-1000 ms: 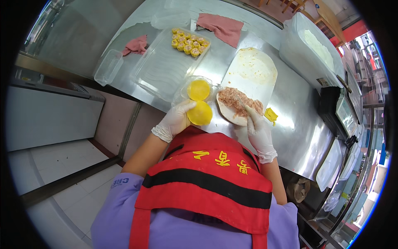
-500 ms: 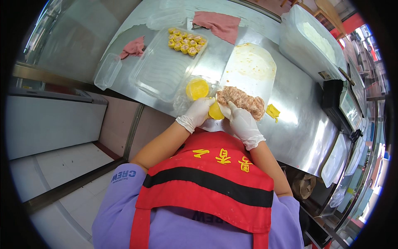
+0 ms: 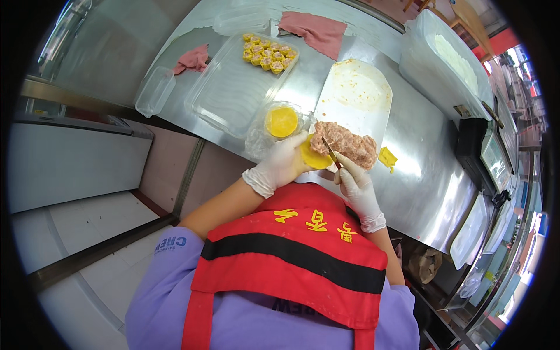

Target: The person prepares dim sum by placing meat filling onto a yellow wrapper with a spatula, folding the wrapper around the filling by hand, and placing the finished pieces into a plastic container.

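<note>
Minced meat (image 3: 356, 148): pinkish, lumpy oblong mound across white board's (image 3: 360, 87) near end. Yellow wrapper (image 3: 310, 156): thin, round, partly hidden, held nr bench's (image 3: 420, 195) front edge, at board's L near corner; meat overlaps its upper rt rim in view. Narrow knife-like tool (image 3: 333, 156): tilted, tip at mound's L end.

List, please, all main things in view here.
Rectangular plastic tray: 1, clear, upper left
Open dumplings: over ten, yellow, in tray
Small plastic containers: several, clear, around tray
Fabric cloths: 2, pink, far side
Thin round wrappers: 2 visible, yellow, centre
Rounded flat board: 1, white, centre
Minced mound: 1, pinkish, on board
Crumpled scrap: 1, yellow, beside board
Deep plastic bin: 1, translucent, right
Apron: 1, red, lower centre
Slim blade: 1, dark, at mound
Left gloved hand: 1, white, holding wrapper
Right gloved hand: 1, white, holding blade
</note>
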{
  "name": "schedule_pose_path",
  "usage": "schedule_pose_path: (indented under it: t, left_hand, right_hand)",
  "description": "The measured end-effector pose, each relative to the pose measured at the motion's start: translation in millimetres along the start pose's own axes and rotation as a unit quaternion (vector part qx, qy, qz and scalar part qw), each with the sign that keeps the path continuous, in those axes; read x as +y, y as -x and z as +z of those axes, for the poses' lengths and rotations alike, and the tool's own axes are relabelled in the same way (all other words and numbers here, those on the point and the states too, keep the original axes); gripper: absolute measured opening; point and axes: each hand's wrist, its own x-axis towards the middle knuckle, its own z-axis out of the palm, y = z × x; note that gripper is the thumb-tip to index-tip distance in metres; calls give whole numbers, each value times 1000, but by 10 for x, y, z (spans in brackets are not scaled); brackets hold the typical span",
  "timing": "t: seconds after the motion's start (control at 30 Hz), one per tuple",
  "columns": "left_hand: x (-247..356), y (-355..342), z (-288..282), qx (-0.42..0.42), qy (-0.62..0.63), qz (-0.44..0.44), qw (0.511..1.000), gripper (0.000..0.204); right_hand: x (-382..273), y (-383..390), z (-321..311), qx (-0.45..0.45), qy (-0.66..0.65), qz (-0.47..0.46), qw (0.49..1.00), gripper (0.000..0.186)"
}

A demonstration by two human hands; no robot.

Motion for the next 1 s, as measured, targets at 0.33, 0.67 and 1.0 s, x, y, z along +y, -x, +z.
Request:
schedule_pose_path:
  t: [0.33,0.67,1.0]
  left_hand:
    - [-29,-231,118,60,-71,30,995,38]
    - [-210,-236,207,36,-243,-84,966,38]
    - [-206,-300,168,12,-144,-17,989,39]
  right_hand:
    - [-263,217,-310,71,248,-125,958,34]
    - [-57,259,-273,79,127,13,989,33]
    - [303,221,-552,155,-23,134,978,32]
